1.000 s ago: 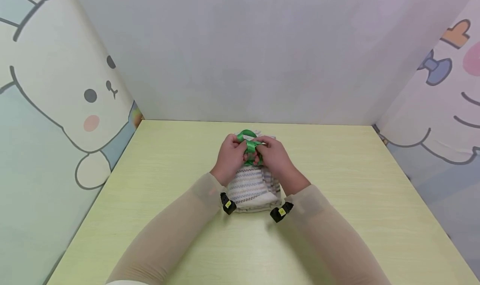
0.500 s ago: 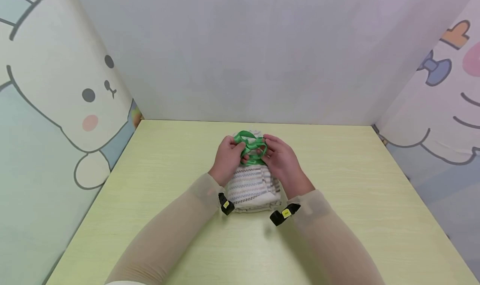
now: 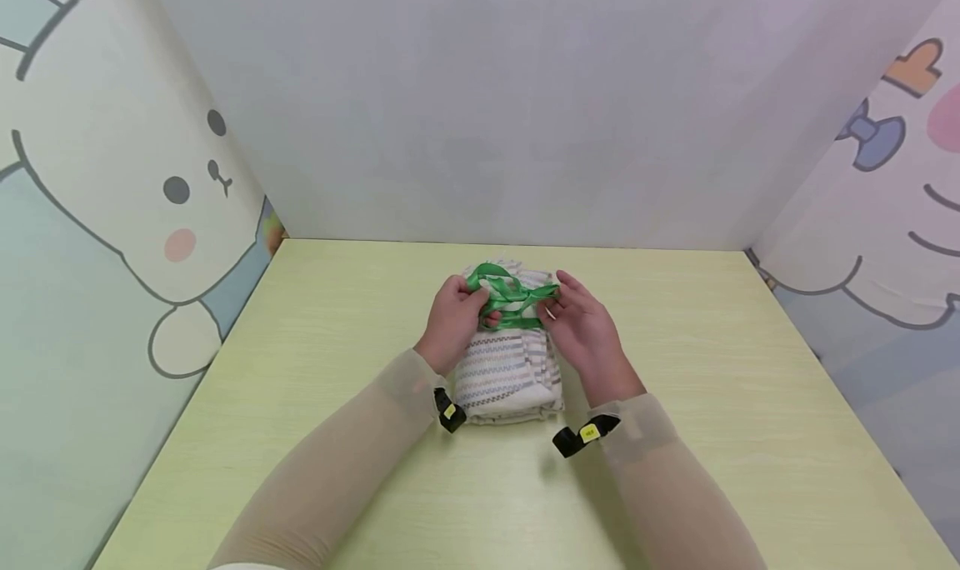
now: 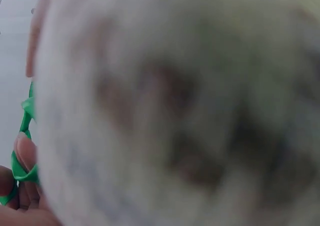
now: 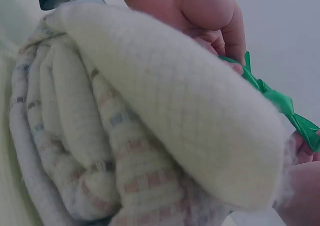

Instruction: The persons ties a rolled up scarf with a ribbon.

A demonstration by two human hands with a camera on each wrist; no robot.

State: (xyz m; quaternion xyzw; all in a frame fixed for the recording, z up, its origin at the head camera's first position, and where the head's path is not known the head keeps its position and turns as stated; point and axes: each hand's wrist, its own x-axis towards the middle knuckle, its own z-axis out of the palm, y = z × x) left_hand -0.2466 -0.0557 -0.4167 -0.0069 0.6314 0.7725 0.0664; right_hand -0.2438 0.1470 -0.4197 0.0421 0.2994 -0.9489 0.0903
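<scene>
A folded, cream-coloured striped cloth (image 3: 495,374) lies on the table with a green ribbon (image 3: 517,322) across its upper part. The ribbon has a knot and loops on top of the cloth. My left hand (image 3: 452,318) pinches a ribbon loop at the left between thumb and fingers. On the other side, my right hand (image 3: 588,328) holds the ribbon's right end at its fingertips. In the right wrist view the knotted ribbon (image 5: 280,100) stretches between both hands, beyond a thick fold of cloth (image 5: 175,100). Blurred cloth (image 4: 165,110) hides most of the left wrist view.
The pale yellow-green table (image 3: 360,303) extends around the bundle. A plain grey wall (image 3: 480,112) stands behind it. Cartoon-printed panels, one at left (image 3: 97,220) and one at right (image 3: 892,245), border the table.
My right hand has moved right, away from the knot, drawing the ribbon's end out to the right. The left hand stays nearly in place, still pinching its loop.
</scene>
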